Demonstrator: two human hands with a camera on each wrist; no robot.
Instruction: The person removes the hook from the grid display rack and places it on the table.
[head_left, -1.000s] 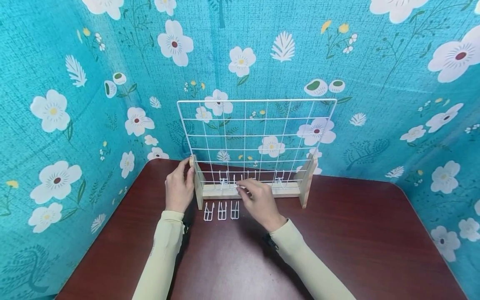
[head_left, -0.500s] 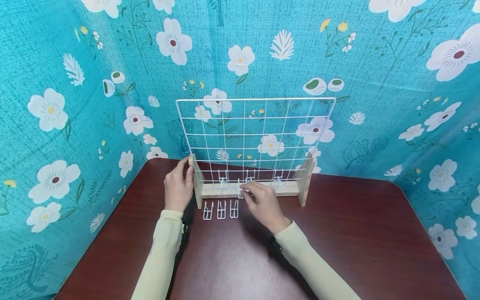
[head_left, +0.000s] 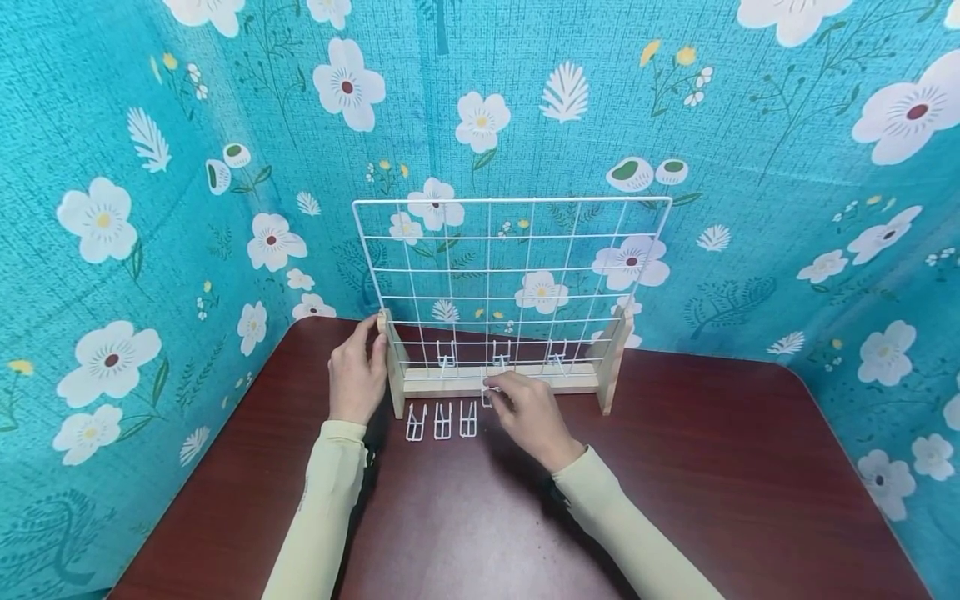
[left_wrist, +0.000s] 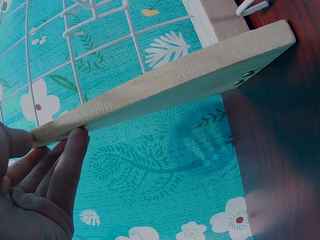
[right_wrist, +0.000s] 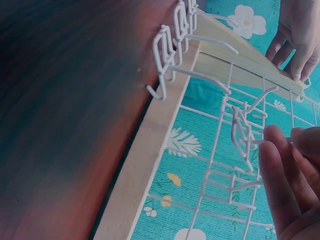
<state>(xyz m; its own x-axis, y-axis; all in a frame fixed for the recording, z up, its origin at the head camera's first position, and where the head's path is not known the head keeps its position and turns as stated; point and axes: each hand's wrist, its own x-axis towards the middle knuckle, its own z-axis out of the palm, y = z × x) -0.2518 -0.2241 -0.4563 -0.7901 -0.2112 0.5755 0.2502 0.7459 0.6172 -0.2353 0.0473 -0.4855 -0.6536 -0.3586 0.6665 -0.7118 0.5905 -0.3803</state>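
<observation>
A white wire grid rack [head_left: 489, 270] stands upright in a wooden base. My left hand [head_left: 356, 377] pinches the top end of its left wooden side panel [left_wrist: 175, 75], thumb on one face and fingers on the other. Between thumb and fingertips of my right hand [head_left: 528, 417] is a white wire hook [right_wrist: 241, 135], held in front of the base, apart from the grid in the head view; my fingers cover part of it. Low on the grid hang three similar hooks: left [head_left: 446, 358], middle [head_left: 500, 358] and right [head_left: 557, 358].
Three loose wire hooks lie in a row on the dark red-brown table [head_left: 750, 467], in front of the rack's left half; the middle one [head_left: 443, 421] is between the others. The right wooden side panel [head_left: 617, 360] stands beyond my right hand. A turquoise floral cloth [head_left: 300, 167] hangs behind.
My right hand has drawn the hook down and slightly right, away from the grid, uncovering the middle hanging hook. My left hand keeps its hold on the side panel.
</observation>
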